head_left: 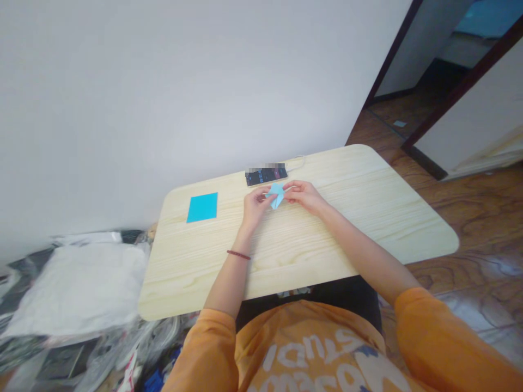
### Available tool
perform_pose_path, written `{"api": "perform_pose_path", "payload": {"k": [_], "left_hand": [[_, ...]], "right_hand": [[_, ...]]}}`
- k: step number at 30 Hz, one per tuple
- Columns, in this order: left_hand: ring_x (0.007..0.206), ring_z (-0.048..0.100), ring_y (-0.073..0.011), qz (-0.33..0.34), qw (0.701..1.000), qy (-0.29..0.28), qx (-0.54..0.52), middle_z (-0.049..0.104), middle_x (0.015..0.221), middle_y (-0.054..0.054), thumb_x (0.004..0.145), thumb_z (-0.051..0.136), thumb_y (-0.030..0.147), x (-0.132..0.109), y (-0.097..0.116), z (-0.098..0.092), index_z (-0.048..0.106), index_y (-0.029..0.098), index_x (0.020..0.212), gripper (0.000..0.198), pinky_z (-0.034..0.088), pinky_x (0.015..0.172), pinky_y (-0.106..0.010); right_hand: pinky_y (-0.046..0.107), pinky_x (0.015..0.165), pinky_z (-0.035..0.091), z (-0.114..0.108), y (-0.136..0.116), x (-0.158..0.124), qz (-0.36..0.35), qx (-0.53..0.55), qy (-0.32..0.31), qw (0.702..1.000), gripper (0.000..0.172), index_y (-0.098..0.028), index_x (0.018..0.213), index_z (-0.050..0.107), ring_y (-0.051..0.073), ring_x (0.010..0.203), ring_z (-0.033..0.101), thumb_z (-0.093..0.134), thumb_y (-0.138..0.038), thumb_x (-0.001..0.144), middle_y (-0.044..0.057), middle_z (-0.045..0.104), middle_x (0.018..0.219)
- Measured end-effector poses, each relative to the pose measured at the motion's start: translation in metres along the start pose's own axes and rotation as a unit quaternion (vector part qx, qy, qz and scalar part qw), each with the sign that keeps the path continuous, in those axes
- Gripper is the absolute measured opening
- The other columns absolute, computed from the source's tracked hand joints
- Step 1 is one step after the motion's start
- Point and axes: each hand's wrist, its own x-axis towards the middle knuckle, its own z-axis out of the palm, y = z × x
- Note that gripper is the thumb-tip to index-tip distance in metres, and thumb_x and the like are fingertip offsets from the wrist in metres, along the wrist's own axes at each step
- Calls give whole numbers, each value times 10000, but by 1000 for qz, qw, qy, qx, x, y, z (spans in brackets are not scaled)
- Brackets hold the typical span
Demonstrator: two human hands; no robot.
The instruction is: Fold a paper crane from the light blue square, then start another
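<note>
A small folded piece of light blue paper (277,191) is held between my two hands, over the middle of the table. My left hand (256,206) pinches its left side, thumb laid across the lower part. From the right, the thumb and fingers of my right hand (304,196) grip the paper's right edge. Creases and pointed corners show on the paper, though my fingertips hide parts of its sides. Farther left lies a square stack or sheet of brighter blue paper (202,207), flat on the table and apart from both hands.
A phone (266,175) with a lit screen and a white cable (300,161) lies just beyond my hands, near the wall. The light wooden table (347,261) has rounded corners. Plastic bags and a white package (81,286) crowd the left side; a doorway opens at right.
</note>
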Motion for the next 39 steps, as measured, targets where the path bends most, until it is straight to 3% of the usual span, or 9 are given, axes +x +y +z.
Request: {"api": "perform_pose_path", "payload": {"k": [3, 9, 15, 18, 28, 33, 39], "left_hand": [[755, 626, -165, -8, 1000, -6, 9, 712, 904, -77, 681, 698, 299, 0, 1, -1, 712, 170, 777, 161, 465, 705, -272], [1005, 608, -208, 29, 999, -17, 12, 684, 1084, -84, 702, 688, 271, -3, 7, -1, 724, 205, 769, 101, 459, 805, -290], [646, 574, -135, 1, 999, -28, 44, 699, 786, -32, 714, 681, 332, -1, 1, -5, 730, 192, 810, 176, 430, 660, -245], [588, 547, -122, -13, 998, -41, 52, 680, 746, -17, 714, 673, 370, 0, 0, -6, 722, 178, 799, 215, 419, 598, -233], [638, 588, -138, -53, 998, -26, -18, 682, 764, -27, 660, 702, 368, 0, 2, -1, 714, 162, 768, 233, 482, 591, -246], [676, 603, -145, -98, 993, -5, -64, 687, 785, -40, 616, 735, 385, -2, 4, 1, 708, 144, 789, 298, 499, 628, -260], [683, 600, -136, -172, 971, -21, -162, 665, 773, -28, 578, 759, 465, -6, 7, 5, 689, 151, 820, 402, 526, 676, -294]], "right_hand": [[224, 513, 393, 0, 0, 0, 2, 5, -8, 1000, 323, -170, 759, 632, 95, 503, 536, 779, -268, 489, -9, 653, 566], [231, 539, 403, 1, -1, -2, -2, 4, -14, 1000, 355, -181, 784, 620, 105, 525, 549, 791, -278, 489, -8, 657, 589], [221, 520, 398, 2, -2, -4, -1, 11, -21, 1000, 372, -193, 796, 614, 97, 515, 543, 799, -290, 489, -21, 657, 587], [224, 515, 401, 2, -1, -2, 0, 13, -10, 1000, 330, -183, 730, 627, 92, 505, 534, 798, -305, 475, -24, 644, 567], [228, 541, 437, 2, 2, 0, 32, 43, 11, 998, 309, -155, 646, 678, 96, 537, 559, 839, -295, 423, 4, 650, 569], [248, 613, 487, 1, 3, 0, 28, 48, 8, 998, 343, -155, 677, 702, 97, 566, 576, 855, -344, 434, 19, 675, 629], [265, 636, 508, 1, 5, -1, 25, 52, 1, 998, 344, -159, 673, 708, 106, 573, 582, 863, -351, 433, 19, 680, 644]]}}
